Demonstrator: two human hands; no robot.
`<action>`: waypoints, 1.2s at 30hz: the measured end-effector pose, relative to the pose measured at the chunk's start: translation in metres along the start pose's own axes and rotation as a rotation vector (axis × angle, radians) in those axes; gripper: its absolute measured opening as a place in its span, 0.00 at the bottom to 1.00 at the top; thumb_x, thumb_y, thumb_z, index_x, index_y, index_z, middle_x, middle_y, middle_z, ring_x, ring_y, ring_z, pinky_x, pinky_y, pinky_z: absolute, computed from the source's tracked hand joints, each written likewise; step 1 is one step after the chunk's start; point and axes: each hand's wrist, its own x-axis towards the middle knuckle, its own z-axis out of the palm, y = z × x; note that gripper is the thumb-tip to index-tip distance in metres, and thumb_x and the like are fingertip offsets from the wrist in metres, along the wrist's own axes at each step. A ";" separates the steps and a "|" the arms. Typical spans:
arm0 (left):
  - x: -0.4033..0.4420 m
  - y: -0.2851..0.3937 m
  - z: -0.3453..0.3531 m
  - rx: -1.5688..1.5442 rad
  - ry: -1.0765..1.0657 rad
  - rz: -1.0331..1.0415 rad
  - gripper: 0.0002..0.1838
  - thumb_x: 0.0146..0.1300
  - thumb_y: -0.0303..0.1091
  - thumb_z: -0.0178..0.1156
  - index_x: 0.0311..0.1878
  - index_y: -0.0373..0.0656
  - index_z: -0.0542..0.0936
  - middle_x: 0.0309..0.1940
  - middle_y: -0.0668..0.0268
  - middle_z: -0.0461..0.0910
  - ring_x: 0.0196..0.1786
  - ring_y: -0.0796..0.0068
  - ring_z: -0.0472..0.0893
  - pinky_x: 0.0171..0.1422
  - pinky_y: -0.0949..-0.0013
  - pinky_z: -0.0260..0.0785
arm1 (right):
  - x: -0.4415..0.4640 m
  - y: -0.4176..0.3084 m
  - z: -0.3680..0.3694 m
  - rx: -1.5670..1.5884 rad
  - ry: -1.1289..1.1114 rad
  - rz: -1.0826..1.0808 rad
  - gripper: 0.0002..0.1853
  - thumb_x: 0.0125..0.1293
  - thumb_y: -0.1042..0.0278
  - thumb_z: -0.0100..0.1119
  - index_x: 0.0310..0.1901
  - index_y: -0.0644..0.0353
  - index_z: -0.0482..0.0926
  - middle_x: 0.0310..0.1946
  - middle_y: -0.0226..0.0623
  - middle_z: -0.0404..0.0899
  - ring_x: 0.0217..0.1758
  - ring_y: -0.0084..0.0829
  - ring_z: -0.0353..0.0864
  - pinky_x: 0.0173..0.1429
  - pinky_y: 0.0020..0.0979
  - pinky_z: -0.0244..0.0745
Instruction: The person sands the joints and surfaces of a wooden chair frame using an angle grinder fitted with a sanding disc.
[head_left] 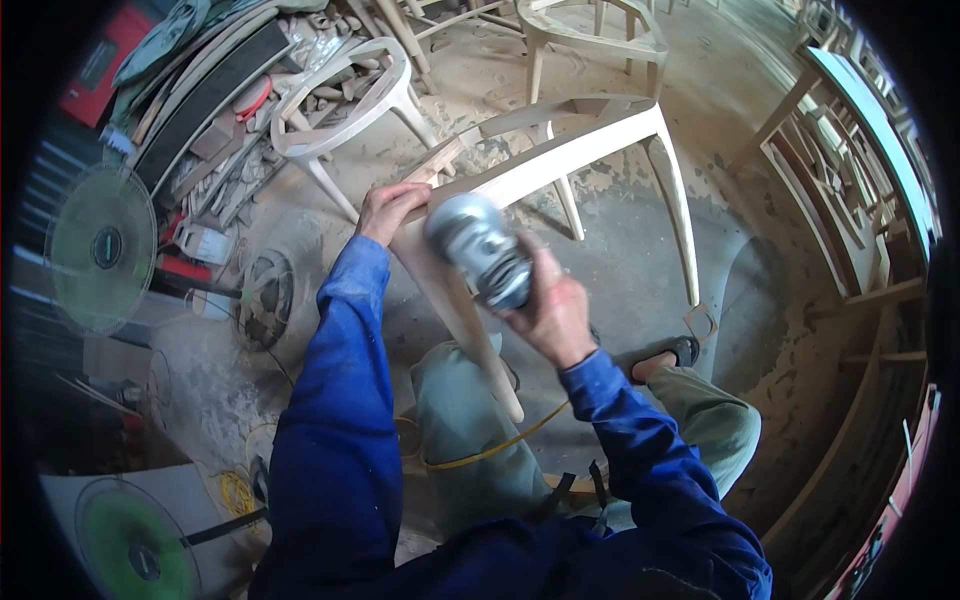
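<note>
A pale wooden chair frame (565, 165) without a seat stands in front of me, one leg pointing down toward my knees. My left hand (392, 210) grips its near left corner, fingers bent over the top of the wood. In my right hand (552, 310) is a silver-grey sander (480, 245), its round head at the same corner, just right of my left hand. The sander is slightly blurred, and its working face is hidden. A yellow hose (500, 452) runs across my lap below my right forearm.
More chair frames (345, 100) stand beyond, near a heap of wood offcuts (225, 165). Two green-bladed fans (105, 247) are at the left, with a yellow cord coil (236, 492) on the floor. A wooden rack (850, 210) holding parts lines the right side.
</note>
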 end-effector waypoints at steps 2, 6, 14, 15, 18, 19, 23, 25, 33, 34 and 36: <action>-0.001 -0.002 0.000 -0.027 -0.003 -0.010 0.18 0.69 0.37 0.67 0.54 0.33 0.88 0.48 0.61 0.89 0.52 0.76 0.85 0.63 0.74 0.74 | 0.002 -0.007 -0.002 -0.043 -0.078 0.005 0.50 0.51 0.61 0.82 0.75 0.52 0.62 0.57 0.52 0.81 0.57 0.52 0.85 0.55 0.47 0.82; 0.001 -0.010 -0.004 -0.015 -0.032 -0.014 0.21 0.70 0.38 0.64 0.58 0.31 0.86 0.51 0.60 0.88 0.55 0.74 0.85 0.64 0.73 0.73 | 0.011 0.007 -0.015 -0.045 -0.008 0.039 0.49 0.52 0.54 0.83 0.73 0.54 0.63 0.54 0.51 0.84 0.53 0.53 0.87 0.54 0.47 0.83; -0.008 0.003 -0.002 -0.036 -0.029 -0.023 0.22 0.69 0.40 0.66 0.58 0.33 0.87 0.48 0.62 0.89 0.51 0.77 0.85 0.62 0.74 0.72 | 0.031 0.037 -0.053 0.085 0.126 0.210 0.50 0.49 0.53 0.86 0.70 0.58 0.65 0.51 0.52 0.87 0.55 0.51 0.89 0.57 0.44 0.84; -0.009 0.004 -0.003 -0.035 -0.034 -0.024 0.22 0.69 0.40 0.66 0.58 0.33 0.87 0.48 0.61 0.89 0.51 0.77 0.85 0.62 0.74 0.72 | 0.034 0.041 -0.057 0.098 0.144 0.217 0.50 0.49 0.54 0.86 0.70 0.58 0.65 0.52 0.52 0.86 0.55 0.51 0.89 0.57 0.44 0.84; -0.006 -0.004 -0.005 -0.039 -0.014 -0.042 0.21 0.70 0.35 0.65 0.59 0.29 0.85 0.49 0.59 0.89 0.51 0.76 0.86 0.61 0.74 0.75 | 0.044 0.061 -0.069 0.117 0.274 0.165 0.47 0.50 0.53 0.85 0.67 0.59 0.66 0.49 0.54 0.87 0.52 0.54 0.89 0.54 0.46 0.84; -0.005 -0.004 -0.006 -0.041 -0.013 -0.036 0.21 0.70 0.35 0.65 0.59 0.29 0.85 0.49 0.59 0.89 0.51 0.76 0.86 0.61 0.74 0.75 | 0.048 0.068 -0.074 0.122 0.313 0.155 0.47 0.50 0.53 0.85 0.67 0.59 0.66 0.49 0.54 0.87 0.53 0.53 0.89 0.55 0.45 0.84; -0.006 0.002 -0.003 -0.066 -0.015 -0.051 0.21 0.70 0.36 0.65 0.59 0.31 0.86 0.50 0.59 0.89 0.50 0.76 0.86 0.61 0.74 0.74 | 0.059 0.098 -0.095 0.110 0.372 0.225 0.49 0.48 0.55 0.87 0.67 0.61 0.66 0.51 0.52 0.87 0.57 0.47 0.89 0.59 0.42 0.82; -0.005 0.006 -0.003 -0.081 -0.016 -0.056 0.21 0.70 0.38 0.65 0.59 0.33 0.86 0.49 0.60 0.89 0.50 0.77 0.85 0.61 0.74 0.74 | 0.067 0.113 -0.103 0.169 0.424 0.268 0.48 0.48 0.55 0.88 0.66 0.63 0.68 0.51 0.52 0.87 0.56 0.43 0.88 0.61 0.40 0.81; 0.008 0.029 0.000 0.215 -0.068 -0.170 0.21 0.75 0.46 0.65 0.55 0.35 0.88 0.46 0.60 0.89 0.46 0.78 0.84 0.55 0.75 0.74 | 0.057 0.131 -0.098 0.159 0.526 0.285 0.48 0.46 0.53 0.89 0.65 0.62 0.69 0.53 0.53 0.86 0.58 0.46 0.87 0.63 0.41 0.81; 0.021 0.035 -0.001 0.507 -0.115 -0.280 0.26 0.76 0.52 0.63 0.53 0.33 0.87 0.43 0.58 0.89 0.44 0.77 0.83 0.52 0.73 0.74 | 0.052 0.126 -0.096 0.176 0.460 0.249 0.49 0.47 0.52 0.88 0.66 0.61 0.68 0.53 0.54 0.86 0.57 0.47 0.88 0.62 0.42 0.81; 0.036 0.032 0.015 0.386 -0.071 -0.183 0.28 0.75 0.54 0.62 0.53 0.32 0.87 0.39 0.58 0.88 0.42 0.76 0.83 0.50 0.71 0.73 | 0.041 0.109 -0.085 0.138 0.325 0.206 0.50 0.50 0.48 0.86 0.69 0.58 0.66 0.52 0.54 0.86 0.55 0.50 0.89 0.59 0.44 0.83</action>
